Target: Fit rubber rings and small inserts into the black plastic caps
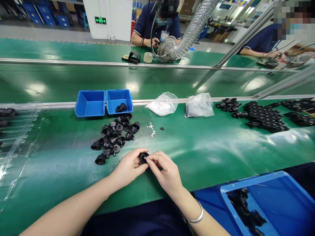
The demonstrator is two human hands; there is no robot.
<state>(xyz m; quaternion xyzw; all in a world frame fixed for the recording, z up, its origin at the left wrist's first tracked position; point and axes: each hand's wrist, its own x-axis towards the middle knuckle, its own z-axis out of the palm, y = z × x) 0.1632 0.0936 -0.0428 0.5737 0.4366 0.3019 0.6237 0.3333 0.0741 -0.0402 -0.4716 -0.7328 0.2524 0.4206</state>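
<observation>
Forearms: both are stretched over the counter; the silver bracelet on the right wrist could be knocked against the rim of the blue tray by a wide swing.
Left hand: a black cup-shaped part is gripped between thumb and fingers, its mouth turned upward; with a loose hold, it could be twisted or dropped.
Right hand: thumb and forefinger are pressed together at that mouth, on what appears to be a small white piece; it could be seated crooked or lost, since the view into the cup is partly covered by the fingertips.
White bits: these are scattered loose beyond the hands, near tiny black bits; either group could be swept apart or mixed by a careless reach.
Black pile: similar parts are heaped left of the hands; some could be set rolling if the heap is nudged.
Specks: whether the counter is wet there cannot be told.
</observation>
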